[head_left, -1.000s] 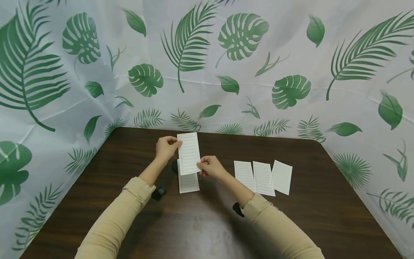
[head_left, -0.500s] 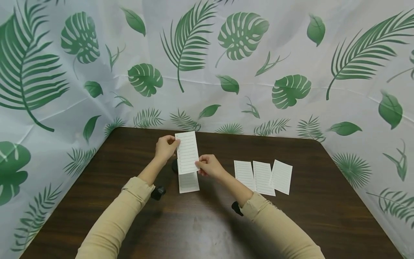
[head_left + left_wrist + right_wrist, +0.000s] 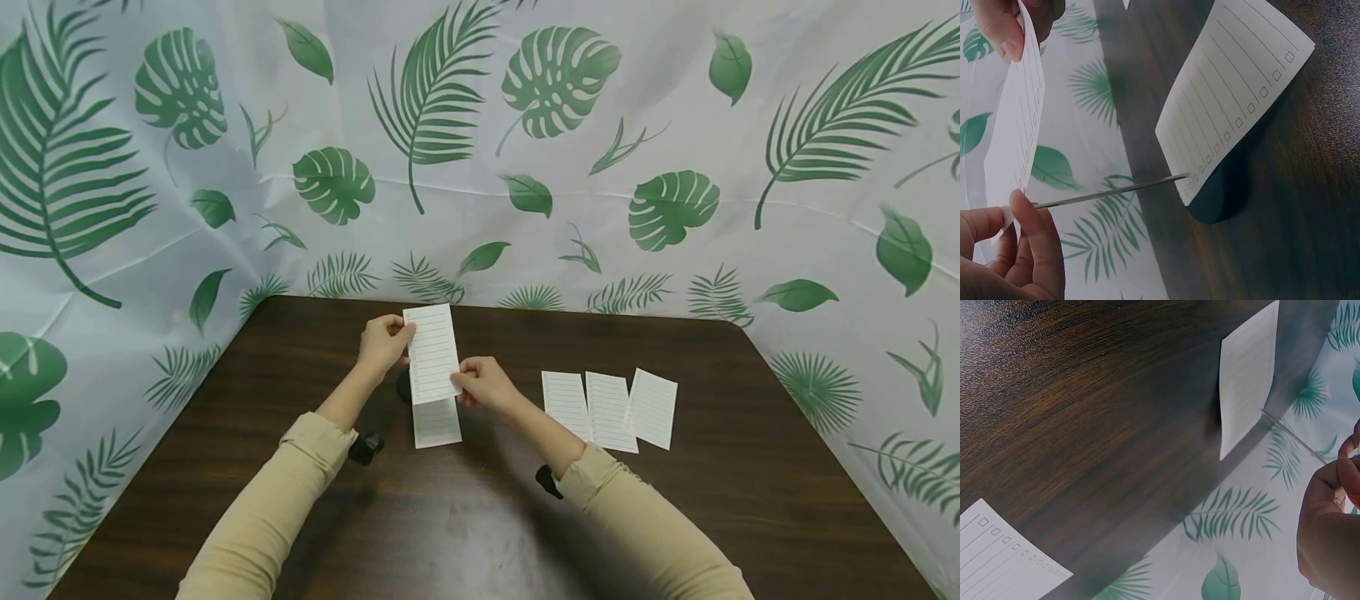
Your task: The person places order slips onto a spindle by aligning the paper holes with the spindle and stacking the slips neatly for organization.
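A white lined card [image 3: 432,350] with a column of checkboxes is held up between both hands. My left hand [image 3: 384,343] pinches its upper left edge between thumb and fingers. Lower on the opposite edge, my right hand [image 3: 486,383] pinches it too. Below stands a paper spike, with a black round base [image 3: 1213,197] and a thin metal rod [image 3: 1110,191]. Another lined card [image 3: 1229,94] is on the rod near the base, pierced close to one end. The rod's upper end meets the held card by my left fingers; whether it passes through cannot be told.
To the right on the dark wooden table [image 3: 465,533] lie three more lined cards: a left one [image 3: 566,404], a middle one [image 3: 611,412] and a tilted right one [image 3: 652,408]. A leaf-patterned curtain [image 3: 480,225] hangs behind the table.
Both hands and the held card have shifted slightly left, over the spike. Both grips look the same, and the cards at right lie where they were.
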Demonstrator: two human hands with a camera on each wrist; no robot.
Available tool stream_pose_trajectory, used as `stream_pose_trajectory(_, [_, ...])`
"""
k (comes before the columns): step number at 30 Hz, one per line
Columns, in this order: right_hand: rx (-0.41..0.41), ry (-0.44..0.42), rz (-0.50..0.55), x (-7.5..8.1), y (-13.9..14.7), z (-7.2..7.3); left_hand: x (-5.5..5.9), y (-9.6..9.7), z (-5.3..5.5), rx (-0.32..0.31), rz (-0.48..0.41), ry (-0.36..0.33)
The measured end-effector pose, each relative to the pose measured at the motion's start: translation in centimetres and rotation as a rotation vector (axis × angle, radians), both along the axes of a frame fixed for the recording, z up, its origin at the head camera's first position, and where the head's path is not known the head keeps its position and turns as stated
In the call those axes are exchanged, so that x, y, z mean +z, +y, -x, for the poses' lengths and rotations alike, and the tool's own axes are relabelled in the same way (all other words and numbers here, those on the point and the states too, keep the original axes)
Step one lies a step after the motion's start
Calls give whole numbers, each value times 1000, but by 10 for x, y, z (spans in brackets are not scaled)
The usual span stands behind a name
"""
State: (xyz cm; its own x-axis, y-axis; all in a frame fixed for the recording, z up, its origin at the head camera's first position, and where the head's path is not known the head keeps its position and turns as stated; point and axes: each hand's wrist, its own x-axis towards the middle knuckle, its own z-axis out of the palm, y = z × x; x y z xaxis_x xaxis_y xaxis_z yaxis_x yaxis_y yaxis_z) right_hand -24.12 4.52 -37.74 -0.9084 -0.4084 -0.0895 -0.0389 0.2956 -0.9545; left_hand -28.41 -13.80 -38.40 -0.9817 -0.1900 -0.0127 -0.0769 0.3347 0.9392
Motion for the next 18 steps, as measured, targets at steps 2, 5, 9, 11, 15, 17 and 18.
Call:
stream_pose_trajectory(2, [2, -3, 7, 0, 1, 0, -1, 0, 0, -4, -18, -8])
stream_pose_trajectory(5, [3, -5, 10, -1, 2, 0, -3, 0, 0, -9, -39, -15])
stream_pose_trajectory(9, [4, -10, 8, 0, 1, -2, -5, -2, -1, -11, -57, -22])
stream_pose_trajectory(11, [5, -22, 1, -1, 0, -2, -4, -4, -1, -15, -71, -32])
stream_pose_trajectory(15, [5, -20, -8, -10, 0, 4, -2, -6, 1, -29, -99, -60])
stream_pose_trajectory(17, [0, -15, -7, -17, 1, 8, -2, -7, 3, -35, -101, -66])
stream_pose_trajectory(18, [-3, -13, -6, -21, 1, 10, -1, -7, 3, -33, -97, -68])
